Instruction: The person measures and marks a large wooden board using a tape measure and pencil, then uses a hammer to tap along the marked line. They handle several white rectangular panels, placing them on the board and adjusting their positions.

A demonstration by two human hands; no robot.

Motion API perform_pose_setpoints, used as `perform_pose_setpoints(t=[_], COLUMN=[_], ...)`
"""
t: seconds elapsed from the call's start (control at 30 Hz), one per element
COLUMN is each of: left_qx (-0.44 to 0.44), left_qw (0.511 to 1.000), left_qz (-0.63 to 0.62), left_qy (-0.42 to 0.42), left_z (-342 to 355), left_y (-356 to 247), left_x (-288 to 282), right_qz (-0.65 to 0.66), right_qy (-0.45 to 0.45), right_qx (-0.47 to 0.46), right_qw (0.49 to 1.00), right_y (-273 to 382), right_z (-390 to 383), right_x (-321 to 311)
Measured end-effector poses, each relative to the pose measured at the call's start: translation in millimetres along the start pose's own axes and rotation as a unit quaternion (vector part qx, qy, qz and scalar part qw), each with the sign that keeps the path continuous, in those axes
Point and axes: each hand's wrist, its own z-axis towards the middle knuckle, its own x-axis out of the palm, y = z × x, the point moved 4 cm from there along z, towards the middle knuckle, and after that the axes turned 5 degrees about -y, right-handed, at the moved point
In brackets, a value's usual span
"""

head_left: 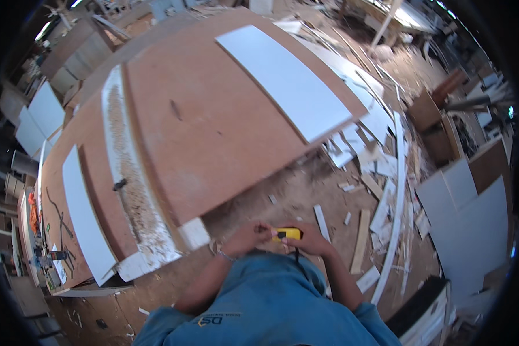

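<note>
White laminate boards lean stacked at the far left (pixel 37 118), beside a cluttered strip of small tools (pixel 52 254) along the left edge of the work surface. A long narrow white panel (pixel 86 216) lies on the left part of the big reddish-brown fibreboard sheet (pixel 207 127) that covers the table. Just right of that panel runs a rough strip of chipboard with a flaking white face (pixel 130 184), reaching from the far side to the near corner. Farther right, a wide white laminate panel (pixel 285 81) lies slanted across the far right of the sheet, one end jutting past its edge.

Near the bottom centre, above the person's blue shirt (pixel 271 305), both hands meet close to the chest. The left hand (pixel 245 237) is curled, its fingers touching the left end of a small yellow tape measure with a black part (pixel 287 234). The right hand (pixel 312 239) is closed around the tape measure's right side, and a dark cord hangs from it.

On the right, the sawdust-covered floor (pixel 294 196) is strewn with white and wooden offcuts (pixel 380 184), and large white boards (pixel 473 225) lean at the far right.
</note>
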Motion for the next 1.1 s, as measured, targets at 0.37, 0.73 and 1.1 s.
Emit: perform_pose_setpoints(t=[0.37, 0.73, 1.1], left_qx=[0.169, 0.147, 0.169], left_qw=[0.949, 0.885, 0.716], left_qz=[-0.074, 0.031, 0.098], left_qy=[-0.255, -0.441, -0.671], left_z=[132, 289, 305], left_y=[-117, -156, -163], left_x=[-30, 60, 140], right_qz=[-0.400, -0.534, -0.553], right_qy=[-0.069, -0.088, 0.027], right_qx=[-0.041, -0.043, -0.146], right_qw=[0.913, 0.839, 0.820], right_y=[-65, -22, -33], right_z=[48, 209, 287], right_x=[-293, -489, -541])
